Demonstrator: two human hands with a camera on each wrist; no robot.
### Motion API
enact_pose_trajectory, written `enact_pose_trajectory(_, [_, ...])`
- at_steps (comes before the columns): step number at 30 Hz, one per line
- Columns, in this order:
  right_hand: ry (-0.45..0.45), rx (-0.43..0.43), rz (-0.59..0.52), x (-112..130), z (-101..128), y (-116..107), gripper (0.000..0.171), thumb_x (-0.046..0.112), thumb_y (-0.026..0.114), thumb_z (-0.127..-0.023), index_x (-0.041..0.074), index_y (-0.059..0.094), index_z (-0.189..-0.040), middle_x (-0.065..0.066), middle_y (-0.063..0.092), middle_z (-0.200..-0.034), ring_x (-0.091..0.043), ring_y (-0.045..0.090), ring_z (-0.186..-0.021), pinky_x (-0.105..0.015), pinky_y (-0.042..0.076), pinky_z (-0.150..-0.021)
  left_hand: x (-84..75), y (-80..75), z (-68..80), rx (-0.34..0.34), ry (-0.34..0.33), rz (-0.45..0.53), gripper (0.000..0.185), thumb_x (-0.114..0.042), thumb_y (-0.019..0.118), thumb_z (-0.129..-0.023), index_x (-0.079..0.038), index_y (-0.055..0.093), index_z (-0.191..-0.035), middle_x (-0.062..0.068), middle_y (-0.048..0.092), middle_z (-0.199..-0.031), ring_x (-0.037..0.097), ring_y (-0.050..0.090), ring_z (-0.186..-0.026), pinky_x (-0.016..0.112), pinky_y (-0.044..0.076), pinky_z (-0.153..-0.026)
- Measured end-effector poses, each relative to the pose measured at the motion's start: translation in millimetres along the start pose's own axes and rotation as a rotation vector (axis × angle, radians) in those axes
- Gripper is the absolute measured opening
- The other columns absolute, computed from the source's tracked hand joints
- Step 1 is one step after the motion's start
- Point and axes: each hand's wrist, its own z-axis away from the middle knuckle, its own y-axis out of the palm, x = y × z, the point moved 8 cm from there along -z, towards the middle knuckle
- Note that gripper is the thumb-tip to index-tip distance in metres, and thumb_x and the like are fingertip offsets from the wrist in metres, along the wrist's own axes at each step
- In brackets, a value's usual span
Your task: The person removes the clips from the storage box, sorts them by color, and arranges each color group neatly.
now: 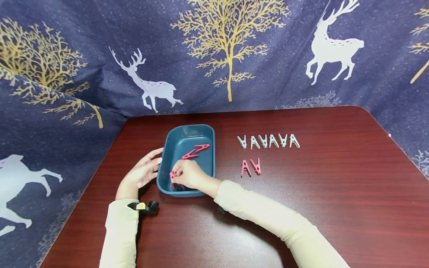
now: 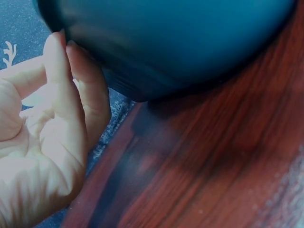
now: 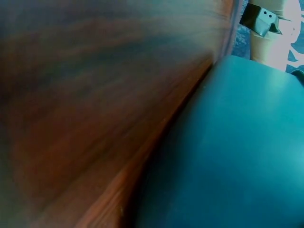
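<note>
At the near left corner of the teal tray point(image 1: 174, 139), I judge a picking step: my right hand point(image 1: 187, 174) pinches a pink clothespin point(image 1: 172, 178) inside, my left hand point(image 1: 142, 172), fingers straight, steadies the wall; next, a clean lift toward the pink pair point(image 1: 250, 167) calls for a firm pinch.

Even bright light from above me, soft glare on the table point(image 1: 234, 238) by my sleeve, faint shadows under my arms, head view bowed at the edges, both wrist views blurred, my palm overexposed.
</note>
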Motion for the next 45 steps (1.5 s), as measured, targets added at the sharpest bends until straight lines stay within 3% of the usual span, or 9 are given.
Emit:
enact_pose_trajectory(8, [-0.064, -0.044, -0.046, 9.0, 5.7, -9.9, 0.014, 0.009, 0.076, -0.080, 0.006, 0.065, -0.089, -0.007, 0.069, -0.079, -0.005, 0.058, -0.058, -0.014, 0.045, -0.058, -1.0, 1.8, 0.0, -0.008, -0.002, -0.015, 0.038, 0.000, 0.028, -0.103, -0.019, 0.038, -0.135, 0.001, 0.065, -0.112, 0.013, 0.067, -0.092, 0.027, 0.056, -0.075])
enact_pose_trajectory(15, [-0.096, -0.090, -0.053, 18.9, 11.9, -28.0, 0.018, 0.010, 0.077, -0.079, 0.005, 0.066, -0.093, -0.008, 0.070, -0.083, -0.009, 0.064, -0.066, -0.013, 0.047, -0.063, -0.8, -0.9, 0.5, -0.034, -0.019, -0.053, 0.037, -0.003, 0.032, -0.103, -0.018, 0.037, -0.136, 0.000, 0.064, -0.111, 0.012, 0.066, -0.093, 0.028, 0.056, -0.076])
enact_pose_trajectory(22, [-0.113, -0.119, -0.119, 21.5, 21.4, -47.7, 0.020, 0.008, 0.077, -0.079, 0.004, 0.065, -0.095, -0.010, 0.069, -0.084, -0.012, 0.063, -0.069, -0.016, 0.049, -0.058, -6.4, 3.5, 3.2, -0.061, -0.034, -0.052, 0.039, -0.002, 0.031, -0.103, -0.014, 0.033, -0.139, 0.000, 0.065, -0.110, 0.013, 0.067, -0.092, 0.028, 0.056, -0.075])
enact_pose_trajectory(27, [-0.123, -0.156, -0.130, 16.7, 29.9, -63.0, 0.022, 0.009, 0.077, -0.078, 0.003, 0.067, -0.097, -0.011, 0.069, -0.084, -0.014, 0.063, -0.072, -0.016, 0.050, -0.061, -10.1, 8.0, 4.7, -0.060, -0.023, -0.066, 0.039, -0.001, 0.033, -0.102, -0.012, 0.033, -0.139, -0.001, 0.066, -0.108, 0.013, 0.067, -0.092, 0.028, 0.056, -0.074])
enact_pose_trajectory(32, [-0.128, -0.193, -0.143, 8.6, 39.3, -78.3, 0.023, 0.009, 0.077, -0.078, 0.002, 0.068, -0.098, -0.011, 0.069, -0.084, -0.015, 0.062, -0.073, -0.019, 0.051, -0.063, -6.1, 2.3, 2.6, -0.085, -0.026, -0.121, 0.039, -0.002, 0.034, -0.102, -0.010, 0.032, -0.141, -0.002, 0.066, -0.106, 0.011, 0.067, -0.092, 0.028, 0.056, -0.073])
enact_pose_trajectory(40, [-0.140, -0.223, -0.169, -0.6, 52.3, -93.2, 0.021, 0.008, 0.075, -0.078, 0.000, 0.067, -0.095, -0.013, 0.069, -0.081, -0.013, 0.061, -0.070, -0.021, 0.051, -0.064, -4.7, -5.6, 1.0, -0.146, 0.004, -0.172, 0.033, -0.005, 0.042, -0.100, -0.016, 0.044, -0.131, -0.003, 0.066, -0.104, 0.010, 0.067, -0.089, 0.028, 0.056, -0.070])
enact_pose_trajectory(45, [-0.106, -0.237, -0.168, -8.9, 59.1, -100.2, 0.019, 0.008, 0.075, -0.078, 0.002, 0.068, -0.093, -0.010, 0.069, -0.080, -0.011, 0.061, -0.068, -0.022, 0.050, -0.063, -4.2, -5.7, 1.0, -0.156, 0.001, -0.180, 0.033, -0.005, 0.043, -0.100, -0.016, 0.045, -0.132, -0.004, 0.066, -0.104, 0.010, 0.067, -0.090, 0.028, 0.056, -0.072])
